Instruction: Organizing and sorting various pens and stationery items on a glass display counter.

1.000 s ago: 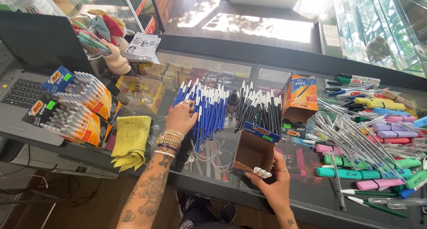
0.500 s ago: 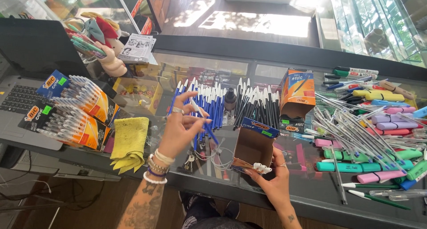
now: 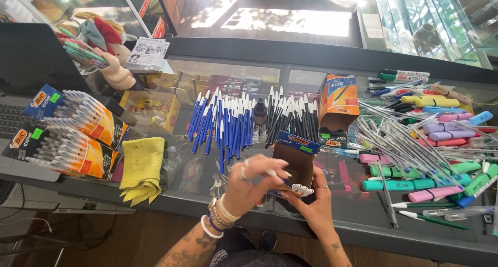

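Here the fingers of the left hand (image 3: 248, 186) pinch a few blue pens (image 3: 277, 179) at the mouth of a small open box (image 3: 293, 160), though how many pens they hold is hidden behind the knuckles. The right hand (image 3: 311, 202) cups the box from below, fingers wrapped around its lower end, at the near edge of the glass table (image 3: 363, 220). The box is brown inside with a blue flap at its top. Just beyond lie a row of blue pens (image 3: 223, 124) and a row of black pens (image 3: 290, 119), too crowded to count. One orange box (image 3: 338, 101) stands upright to their right. Two packs of pens (image 3: 72, 135) in orange, blue and black lie at left, beside one yellow cloth (image 3: 141, 168). At right, clear pens cross a heap of highlighters (image 3: 425, 168), partly cut off by the frame.
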